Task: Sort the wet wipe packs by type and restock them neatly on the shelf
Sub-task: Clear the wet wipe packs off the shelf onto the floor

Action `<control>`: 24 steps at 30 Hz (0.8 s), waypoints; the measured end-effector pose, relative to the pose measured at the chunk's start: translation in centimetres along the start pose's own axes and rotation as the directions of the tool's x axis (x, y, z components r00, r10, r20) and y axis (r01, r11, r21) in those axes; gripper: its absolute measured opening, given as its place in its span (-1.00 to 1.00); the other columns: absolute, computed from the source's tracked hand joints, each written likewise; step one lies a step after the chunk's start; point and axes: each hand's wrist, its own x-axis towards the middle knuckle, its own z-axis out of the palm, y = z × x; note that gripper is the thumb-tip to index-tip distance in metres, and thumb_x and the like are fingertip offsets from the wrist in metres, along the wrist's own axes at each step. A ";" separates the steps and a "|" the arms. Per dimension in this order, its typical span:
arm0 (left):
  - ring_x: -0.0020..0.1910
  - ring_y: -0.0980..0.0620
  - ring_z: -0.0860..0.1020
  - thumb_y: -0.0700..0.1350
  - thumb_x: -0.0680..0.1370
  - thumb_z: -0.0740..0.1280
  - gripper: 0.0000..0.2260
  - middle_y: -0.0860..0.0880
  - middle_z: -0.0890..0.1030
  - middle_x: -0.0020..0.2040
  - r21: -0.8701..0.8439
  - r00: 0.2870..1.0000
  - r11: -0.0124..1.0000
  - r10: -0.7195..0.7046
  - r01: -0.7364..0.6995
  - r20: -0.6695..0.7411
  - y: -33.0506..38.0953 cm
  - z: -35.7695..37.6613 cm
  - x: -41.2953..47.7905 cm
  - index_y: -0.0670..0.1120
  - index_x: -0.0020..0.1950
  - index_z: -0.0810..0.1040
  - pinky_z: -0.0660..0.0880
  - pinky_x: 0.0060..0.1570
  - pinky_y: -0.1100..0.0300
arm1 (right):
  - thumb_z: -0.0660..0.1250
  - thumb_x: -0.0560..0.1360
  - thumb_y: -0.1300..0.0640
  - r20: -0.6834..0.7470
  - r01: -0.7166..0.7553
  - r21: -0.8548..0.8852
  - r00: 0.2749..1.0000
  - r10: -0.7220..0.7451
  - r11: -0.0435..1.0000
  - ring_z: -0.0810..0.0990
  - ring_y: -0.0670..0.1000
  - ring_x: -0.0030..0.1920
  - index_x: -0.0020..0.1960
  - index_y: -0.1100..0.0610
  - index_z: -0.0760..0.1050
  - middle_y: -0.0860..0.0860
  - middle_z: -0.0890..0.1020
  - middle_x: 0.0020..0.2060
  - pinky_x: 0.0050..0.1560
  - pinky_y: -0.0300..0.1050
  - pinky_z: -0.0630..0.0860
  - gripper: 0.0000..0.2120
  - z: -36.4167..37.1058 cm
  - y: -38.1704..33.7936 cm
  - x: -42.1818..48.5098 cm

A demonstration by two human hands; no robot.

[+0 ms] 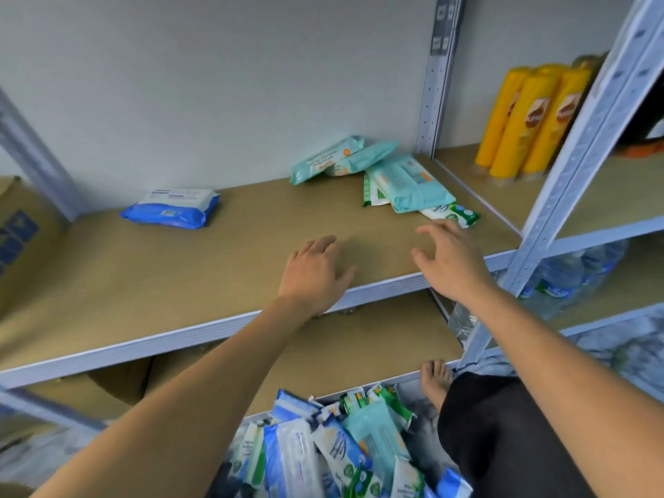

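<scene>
Teal packs (381,170) are lying heaped at one o'clock on the shelf (179,282), with a blue pack (172,208) lying alone at ten. I am seeing my left hand (316,274) and right hand (449,260) hanging over its front edge, fingers spread, gripping nothing. Mixed packs (334,447) are piling at six; yellow bottles (531,116) are standing at two.

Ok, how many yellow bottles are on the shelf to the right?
3. They stand side by side in the right-hand bay: left bottle, middle bottle, right bottle. The upright post may hide more behind them.
</scene>
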 end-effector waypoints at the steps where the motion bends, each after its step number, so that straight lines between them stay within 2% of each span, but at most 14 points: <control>1: 0.52 -0.06 0.23 0.24 0.61 0.19 -0.46 0.01 0.29 0.55 0.005 0.999 1.000 -0.004 0.004 0.033 -0.1 0.4 0.9 0.04 0.54 0.30 0.21 0.45 0.00 | 0.28 0.59 0.02 -0.015 -0.005 -0.033 1.000 0.004 0.999 0.34 0.14 0.39 0.41 0.10 0.42 0.07 0.36 0.41 0.35 0.03 0.33 -0.59 0.1 0.5 1.0; 7: 0.60 0.06 -0.04 0.35 0.62 -0.08 -0.37 0.09 0.06 0.63 0.059 0.994 0.998 -0.023 0.017 0.102 -0.7 2.8 3.3 0.09 0.62 0.07 -0.07 0.56 0.02 | 0.24 0.60 -0.02 -0.091 -0.050 -0.186 0.995 0.034 0.981 0.17 0.22 0.51 0.53 0.14 0.27 0.14 0.22 0.55 0.44 0.17 0.23 -0.45 2.3 4.0 5.0; 9: 0.60 0.07 -0.07 0.35 0.61 -0.10 -0.37 0.11 0.03 0.63 0.062 0.995 0.998 -0.021 0.015 0.098 -0.9 3.1 3.3 0.12 0.63 0.04 -0.12 0.56 0.05 | 0.20 0.60 -0.07 -0.087 -0.069 -0.222 0.995 0.051 0.973 0.16 0.21 0.51 0.52 0.12 0.29 0.13 0.25 0.54 0.45 0.16 0.20 -0.46 2.7 4.6 5.9; 11: 0.60 0.08 -0.07 0.38 0.60 -0.11 -0.36 0.12 0.04 0.63 0.062 0.995 0.998 -0.019 0.013 0.100 -1.0 3.1 3.2 0.13 0.62 0.04 -0.12 0.55 0.06 | 0.21 0.58 -0.09 -0.108 -0.086 -0.229 0.992 0.063 0.970 0.26 0.21 0.44 0.46 0.10 0.37 0.12 0.36 0.46 0.41 0.13 0.23 -0.49 2.6 4.7 6.6; 14: 0.57 0.04 0.10 0.43 0.51 -0.08 -0.30 0.12 0.20 0.58 0.050 0.997 0.998 -0.044 0.041 0.068 -0.7 2.6 3.7 0.13 0.57 0.21 0.02 0.52 0.04 | 0.24 0.56 -0.12 -0.183 -0.119 -0.196 0.980 0.083 0.973 0.38 0.23 0.30 0.41 0.09 0.41 0.12 0.43 0.39 0.31 0.14 0.31 -0.51 2.2 4.3 7.5; 16: 0.43 0.00 0.31 0.40 0.51 0.09 -0.37 0.09 0.38 0.45 0.034 0.997 0.997 -0.075 0.075 0.012 -0.6 2.0 5.3 0.08 0.46 0.39 0.21 0.41 0.02 | 0.25 0.55 -0.13 -0.227 -0.117 -0.146 0.970 0.081 0.982 0.38 0.25 0.31 0.44 0.10 0.37 0.13 0.39 0.43 0.32 0.17 0.32 -0.47 2.2 3.6 8.3; 18: 0.33 -0.03 0.41 0.26 0.54 0.26 -0.50 0.06 0.45 0.35 0.021 0.995 0.998 -0.064 0.066 -0.070 -0.5 1.4 7.7 0.04 0.40 0.45 0.30 0.31 0.02 | 0.25 0.56 -0.15 -0.255 -0.081 -0.121 0.966 0.048 0.989 0.35 0.25 0.36 0.48 0.09 0.32 0.14 0.32 0.48 0.35 0.19 0.28 -0.43 2.6 2.8 9.3; 22: 0.35 -0.10 0.42 0.07 0.56 0.34 -0.54 -0.02 0.45 0.37 0.032 0.969 0.998 0.063 -0.057 -0.240 -0.2 -0.4 13.6 -0.06 0.41 0.43 0.36 0.31 -0.02 | 0.13 0.59 -0.20 -0.245 0.015 -0.122 0.968 -0.044 0.992 0.24 0.24 0.47 0.55 0.05 0.22 0.15 0.19 0.55 0.44 0.21 0.20 -0.40 3.3 1.6 12.2; 24: 0.42 -0.12 0.37 0.04 0.59 0.33 -0.52 -0.06 0.40 0.46 0.029 0.962 0.995 0.098 -0.094 -0.255 0.1 -1.0 16.5 -0.08 0.47 0.38 0.35 0.37 -0.07 | 0.02 0.59 -0.28 -0.202 0.032 -0.138 0.978 -0.060 0.990 0.17 0.22 0.51 0.56 0.01 0.21 0.14 0.18 0.56 0.47 0.23 0.15 -0.37 4.1 1.6 13.2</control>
